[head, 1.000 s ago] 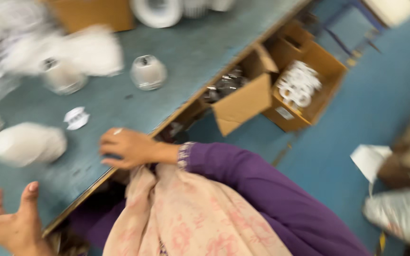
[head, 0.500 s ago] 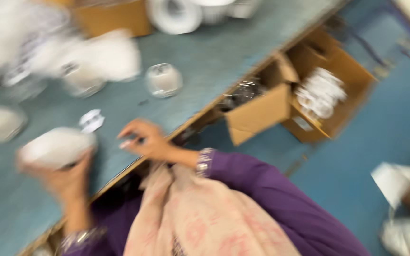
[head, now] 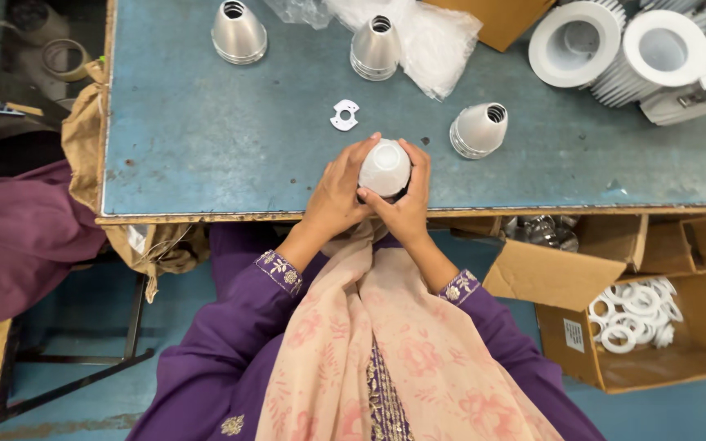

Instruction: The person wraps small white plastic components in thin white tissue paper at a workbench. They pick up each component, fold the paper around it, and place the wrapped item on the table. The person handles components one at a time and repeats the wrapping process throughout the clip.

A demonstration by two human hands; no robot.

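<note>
At the far left a purple cloth (head: 18,237) hangs beside the blue worktable (head: 206,139), and a roll of tape (head: 65,57) lies beyond the table's left edge. On the table's far side stand two silvery cone-shaped housings, one at the left (head: 239,33) and another (head: 375,49) further along, the second just beside a crumpled clear plastic bag (head: 439,41). A small flat white plate (head: 344,115) lies between those cones and the hands.

At the near edge of the table the left hand (head: 337,192) and the right hand (head: 408,204) wrap together around a white dome-shaped bulb cover (head: 384,167), fingers curled close on both sides of it, thumbs meeting below. The cover sits just above the tabletop, fully held between both palms.

Just right of the hands a third silvery cone (head: 479,130) lies tipped on its side. Further right, white round finned lamp bodies (head: 614,45) crowd the table's corner. Below the table, open cardboard boxes (head: 655,359) hold white plastic rings (head: 635,314).
</note>
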